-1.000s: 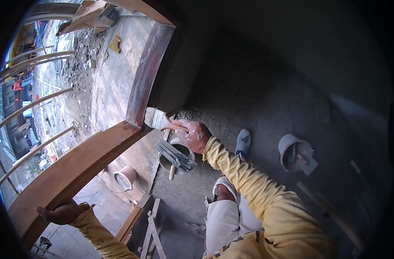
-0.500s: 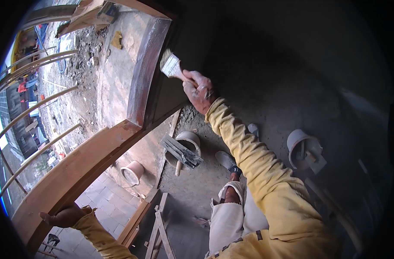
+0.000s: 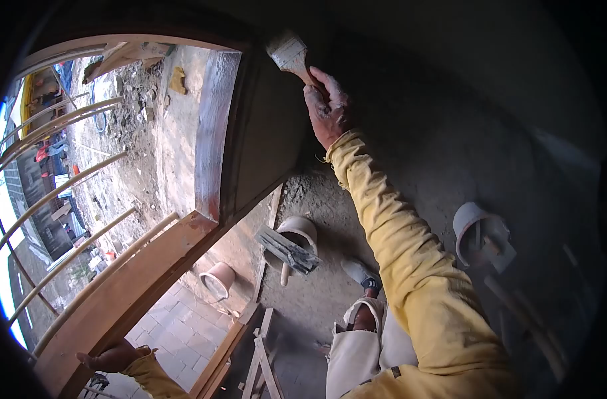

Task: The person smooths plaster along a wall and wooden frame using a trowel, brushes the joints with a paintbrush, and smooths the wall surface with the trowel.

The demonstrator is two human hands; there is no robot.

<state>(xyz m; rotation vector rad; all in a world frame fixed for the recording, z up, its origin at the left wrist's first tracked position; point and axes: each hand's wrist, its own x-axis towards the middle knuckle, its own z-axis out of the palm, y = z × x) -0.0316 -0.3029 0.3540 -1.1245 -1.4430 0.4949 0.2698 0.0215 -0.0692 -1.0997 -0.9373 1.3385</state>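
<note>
My right hand [image 3: 328, 110] is closed round the handle of a flat paintbrush [image 3: 291, 54], whose bristles are up against the dark wall beside the window opening. The brush's ferrule is smeared whitish. Left of it runs the upright side of the window frame [image 3: 217, 126], with a shiny greyish face. Low on the left, my left hand [image 3: 114, 359] grips the wooden bottom member of the frame [image 3: 137, 276], its thumb laid across the wood and its other fingers mostly hidden.
A bucket [image 3: 300, 231] with a trowel-like flat tool [image 3: 287, 251] across it stands on the floor. Another bucket [image 3: 468, 216] holding tools is at right. A smaller pail [image 3: 218, 280] lies near the tiles. Wooden trestle pieces [image 3: 260, 359] stand below. Curved bars [image 3: 70, 176] cross the opening.
My right hand has moved up and to the right with the paintbrush, off the frame's edge to the darker wall. My left hand keeps its place on the wood as the view shifts slightly.
</note>
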